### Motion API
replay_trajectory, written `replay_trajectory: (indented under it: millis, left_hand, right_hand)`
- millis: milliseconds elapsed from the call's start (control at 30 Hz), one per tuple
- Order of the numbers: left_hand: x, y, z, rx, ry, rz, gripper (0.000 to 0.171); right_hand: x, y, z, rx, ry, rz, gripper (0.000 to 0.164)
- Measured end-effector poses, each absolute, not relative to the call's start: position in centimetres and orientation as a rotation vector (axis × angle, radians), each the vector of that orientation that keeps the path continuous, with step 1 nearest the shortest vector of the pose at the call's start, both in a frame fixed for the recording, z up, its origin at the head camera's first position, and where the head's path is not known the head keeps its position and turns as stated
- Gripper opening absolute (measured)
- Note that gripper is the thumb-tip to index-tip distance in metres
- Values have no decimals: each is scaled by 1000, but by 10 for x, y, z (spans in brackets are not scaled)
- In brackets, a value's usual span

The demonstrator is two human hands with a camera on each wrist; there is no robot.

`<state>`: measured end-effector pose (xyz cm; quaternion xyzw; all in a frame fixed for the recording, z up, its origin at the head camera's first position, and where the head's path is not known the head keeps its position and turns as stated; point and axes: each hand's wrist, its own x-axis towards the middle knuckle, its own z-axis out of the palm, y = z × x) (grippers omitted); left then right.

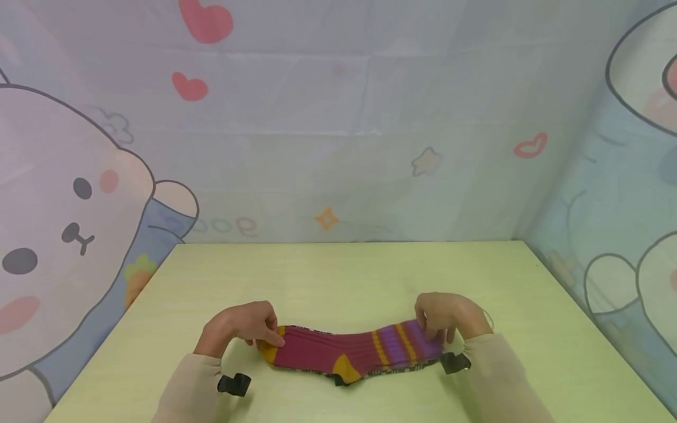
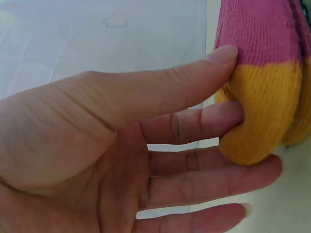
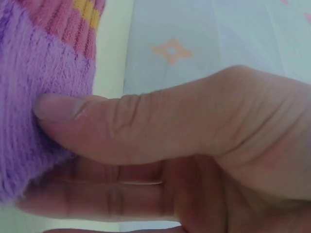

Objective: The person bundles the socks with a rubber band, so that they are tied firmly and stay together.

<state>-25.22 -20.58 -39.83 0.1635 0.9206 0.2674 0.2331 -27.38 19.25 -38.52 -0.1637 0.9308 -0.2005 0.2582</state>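
Left hand (image 1: 243, 322) fingers pinch mustard toe (image 2: 265, 111) of maroon sock (image 1: 312, 351); right hand (image 1: 443, 312) fingers pinch purple cuff (image 3: 48, 73). Dark patterned sock (image 1: 346, 381) under, between fingers; end grips likely keep layers aligned.

Pale, creased backdrop (image 1: 296, 170), cloth-like, filling the upper view from 9 through 12 to 3 o'clock in soft, even light. A solid red heart (image 1: 207, 23) sits at 11 o'clock, a smaller red heart (image 1: 190, 88) at 10, a pale star (image 1: 425, 163) and a red outlined heart (image 1: 530, 145) at 2. Near the clock's centre is an orange four-pointed star (image 1: 327, 219). A large white cartoon animal (image 1: 69, 141) with pink cheeks, dressed in blue, looms at 9 o'clock; partial cartoon figures (image 1: 610, 285) edge in around 3. A pale yellow-green tabletop (image 1: 344, 279) spreads across 6 o'clock.
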Motion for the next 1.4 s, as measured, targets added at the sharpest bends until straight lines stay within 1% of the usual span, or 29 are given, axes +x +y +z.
replay_trajectory:
  millis: [233, 433, 700, 833, 1133, 1267, 1400]
  left_hand:
    - [-253, -203, -398, 417, 2554, 727, 27]
    - [-251, -203, -398, 382, 2541, 674, 23]
    - [-252, -201, -396, 388, 2586, 579, 29]
    - [-252, -201, -395, 407, 2610, 553, 32]
    - [-251, -201, -394, 428, 2604, 535, 31]
    - [-249, -205, -390, 448, 2606, 557, 31]
    - [-249, -205, -383, 514, 2646, 594, 35]
  right_hand:
    - [-276, 193, -386, -485, 2536, -500, 18]
    - [-275, 194, -386, -467, 2539, -518, 19]
    - [-274, 193, -384, -464, 2569, -486, 19]
    - [-275, 194, -383, -507, 2600, -448, 20]
    - [-276, 194, -384, -552, 2589, -427, 21]
    - [-275, 196, -382, -547, 2590, -425, 20]
    - [-275, 200, -377, -549, 2614, -416, 18]
